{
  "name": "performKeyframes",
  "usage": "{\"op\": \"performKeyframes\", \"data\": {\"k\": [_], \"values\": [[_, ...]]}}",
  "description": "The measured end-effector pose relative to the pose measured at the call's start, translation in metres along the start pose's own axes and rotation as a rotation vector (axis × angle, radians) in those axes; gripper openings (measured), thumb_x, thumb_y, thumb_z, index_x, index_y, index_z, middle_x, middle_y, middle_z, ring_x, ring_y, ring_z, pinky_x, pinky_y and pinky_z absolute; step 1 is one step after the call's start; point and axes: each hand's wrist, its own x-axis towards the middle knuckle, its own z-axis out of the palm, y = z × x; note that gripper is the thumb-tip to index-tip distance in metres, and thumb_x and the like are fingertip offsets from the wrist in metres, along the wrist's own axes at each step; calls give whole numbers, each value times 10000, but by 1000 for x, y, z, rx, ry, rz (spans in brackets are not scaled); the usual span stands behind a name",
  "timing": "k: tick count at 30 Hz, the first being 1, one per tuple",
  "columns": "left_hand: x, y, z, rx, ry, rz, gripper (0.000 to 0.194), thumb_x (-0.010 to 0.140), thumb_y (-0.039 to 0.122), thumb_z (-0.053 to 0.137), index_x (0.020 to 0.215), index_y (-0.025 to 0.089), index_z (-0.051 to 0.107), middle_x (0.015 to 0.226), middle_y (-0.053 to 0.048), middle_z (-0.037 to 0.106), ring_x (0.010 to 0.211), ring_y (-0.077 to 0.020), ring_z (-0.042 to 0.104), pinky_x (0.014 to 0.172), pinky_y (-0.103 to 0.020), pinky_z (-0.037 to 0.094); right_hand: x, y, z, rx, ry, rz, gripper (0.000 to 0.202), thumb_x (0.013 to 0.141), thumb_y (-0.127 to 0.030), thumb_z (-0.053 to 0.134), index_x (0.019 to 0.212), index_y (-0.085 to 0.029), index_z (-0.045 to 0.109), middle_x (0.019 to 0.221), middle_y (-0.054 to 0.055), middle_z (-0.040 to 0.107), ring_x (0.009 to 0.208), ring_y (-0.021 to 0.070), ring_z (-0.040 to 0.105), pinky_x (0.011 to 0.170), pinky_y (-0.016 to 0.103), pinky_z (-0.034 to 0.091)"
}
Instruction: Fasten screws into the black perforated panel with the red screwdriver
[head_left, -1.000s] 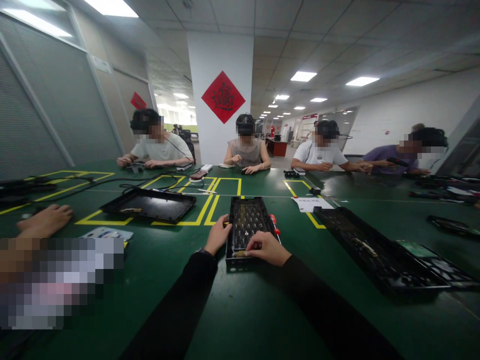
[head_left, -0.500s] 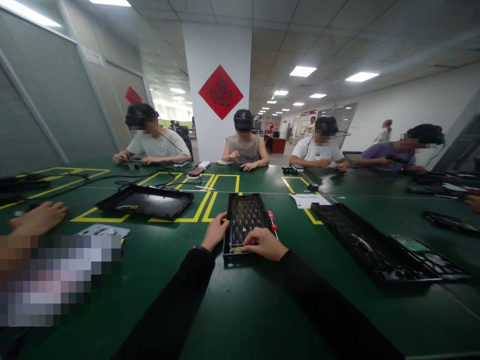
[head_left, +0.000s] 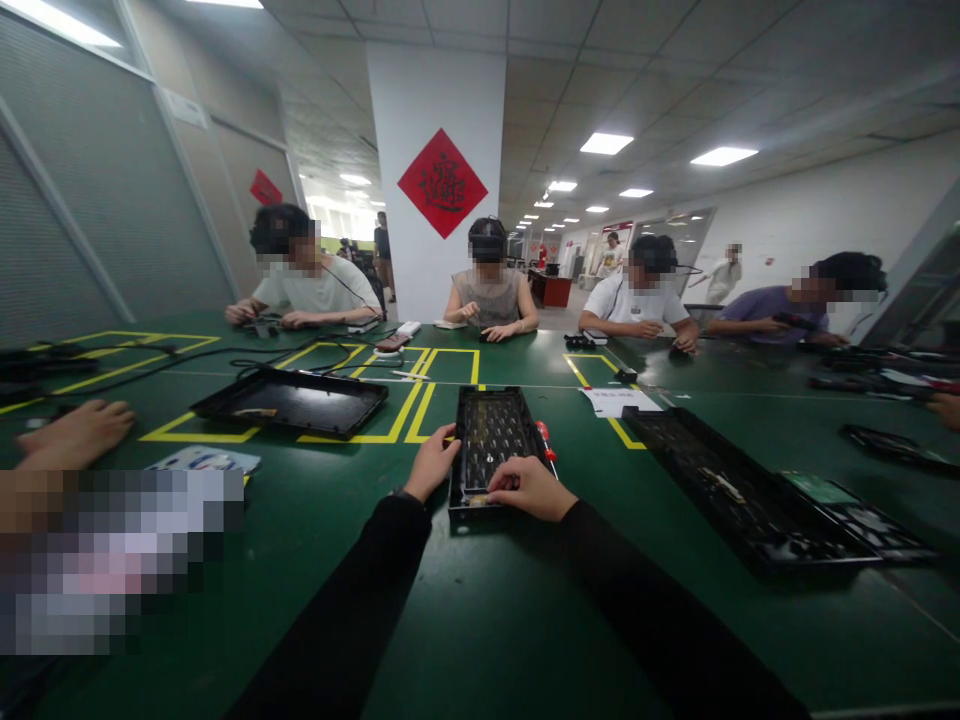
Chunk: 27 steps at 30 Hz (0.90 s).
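Tray (head_left: 504, 420) flat on desk (head_left: 469, 620). Left hand (head_left: 433, 464) curled at left edge, right hand (head_left: 530, 488) bunched over strip (head_left: 475, 500) at near end; whether either grips, I can't tell. Risk: weak left brace could let tray skid, strip slip.

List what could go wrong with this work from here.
The right hand works close to a small tan piece in the near end of the tray; the piece might slip or bend. The left hand is at the tray's left side, so uneven pressing could shift the tray. The red tool lies close beside the tray and might get knocked.
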Motion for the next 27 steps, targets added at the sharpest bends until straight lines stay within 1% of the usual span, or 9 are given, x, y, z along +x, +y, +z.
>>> {"op": "performKeyframes", "data": {"k": [7, 11, 15, 23, 27], "values": [[-1, -1, 1, -10, 9, 6, 363, 777, 239, 480, 1123, 151, 542, 1115, -85, 600, 984, -189, 570, 894, -326, 428, 0, -1, -2, -35, 42, -19, 210, 702, -358, 657, 775, -163, 683, 731, 28, 653, 658, 120, 558, 604, 218, 415], [0, -1, 2, -18, 10, -10, 360, 776, 228, 483, 1121, 145, 541, 1117, -87, 599, 983, -188, 573, 896, -325, 430, 0, -1, -2, -53, 35, -24, 196, 694, -350, 668, 767, -169, 685, 736, 31, 654, 680, 129, 558, 615, 227, 410], [1, -1, 2, -32, 7, -21, 357, 773, 208, 486, 1118, 140, 542, 1130, -88, 594, 994, -186, 571, 904, -320, 426, 0, -3, -2, -27, 5, -16, 199, 697, -353, 665, 762, -165, 686, 708, 24, 653, 648, 121, 554, 603, 222, 407], [1, -1, 2, -22, 8, -5, 364, 776, 215, 484, 1129, 146, 536, 1129, -84, 595, 1006, -184, 563, 908, -319, 423, 0, 0, 0, -21, 1, -10, 202, 720, -353, 641, 770, -161, 680, 689, 23, 650, 610, 113, 549, 577, 218, 408], [0, 0, 2, -36, 7, -4, 362, 775, 226, 488, 1124, 147, 542, 1120, -82, 599, 970, -182, 577, 884, -317, 438, 0, 1, 0, -24, 4, -19, 213, 713, -358, 647, 774, -157, 680, 694, 25, 642, 610, 110, 546, 578, 215, 410]]}}
